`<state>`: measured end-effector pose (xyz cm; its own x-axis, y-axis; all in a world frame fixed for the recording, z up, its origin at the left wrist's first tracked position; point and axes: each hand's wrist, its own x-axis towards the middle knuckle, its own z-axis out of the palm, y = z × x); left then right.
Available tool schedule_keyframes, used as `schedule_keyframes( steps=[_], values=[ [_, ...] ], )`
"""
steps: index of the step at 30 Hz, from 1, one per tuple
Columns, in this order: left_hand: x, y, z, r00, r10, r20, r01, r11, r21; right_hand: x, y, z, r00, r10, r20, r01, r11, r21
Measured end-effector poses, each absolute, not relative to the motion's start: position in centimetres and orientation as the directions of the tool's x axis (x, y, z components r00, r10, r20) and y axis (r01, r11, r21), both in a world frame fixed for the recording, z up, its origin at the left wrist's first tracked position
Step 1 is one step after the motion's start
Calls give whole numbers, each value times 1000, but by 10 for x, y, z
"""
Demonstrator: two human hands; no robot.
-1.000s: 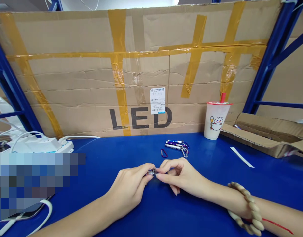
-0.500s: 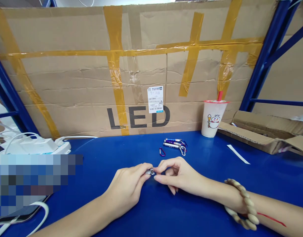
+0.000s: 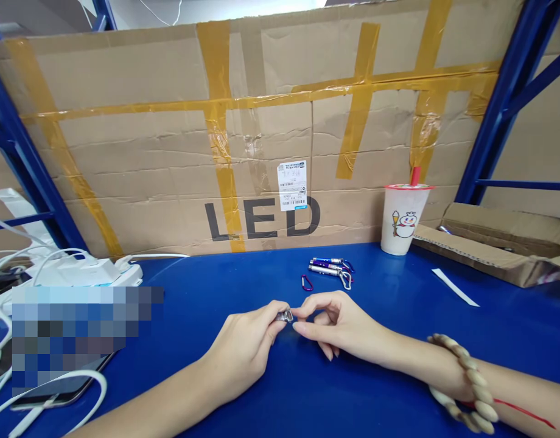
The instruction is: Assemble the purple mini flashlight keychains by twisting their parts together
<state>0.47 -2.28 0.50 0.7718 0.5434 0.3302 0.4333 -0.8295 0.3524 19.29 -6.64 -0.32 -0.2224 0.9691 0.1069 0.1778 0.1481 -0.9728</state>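
A small silver metal piece (image 3: 285,316) is pinched between the thumb and forefinger of my left hand (image 3: 248,340), its end pointing right. Close to that end are the thumb and forefinger of my right hand (image 3: 337,322), slightly apart with nothing visible between them; the forefinger tip is at the piece's edge. Beyond my hands lie a silver penlight (image 3: 323,269) with a carabiner clip and blue and purple ones (image 3: 328,261) beside it. A loose dark red carabiner (image 3: 307,283) rests just left of them.
A paper cup (image 3: 404,222) with a red straw stands at the back right, near an open cardboard box (image 3: 485,249) and a white strip (image 3: 456,288). On the left are a power strip (image 3: 97,272), cables and a phone (image 3: 65,389). A large carton (image 3: 161,170) forms the back.
The whole view has shifted, so everything appears slightly farther right. My hands keep nearly the same pose around the silver piece.
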Motion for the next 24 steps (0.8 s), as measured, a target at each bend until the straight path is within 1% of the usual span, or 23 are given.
schedule_keyframes(
  steps=[12,24],
  values=[
    [4,-21,5,768,551,327,412,-816,406,192,-70,0,-252,959,128,211,184,-960],
    [5,-18,1,784,520,340,396,-840,370,193,-69,-4,-255,956,146,234,208,-950]
  ],
)
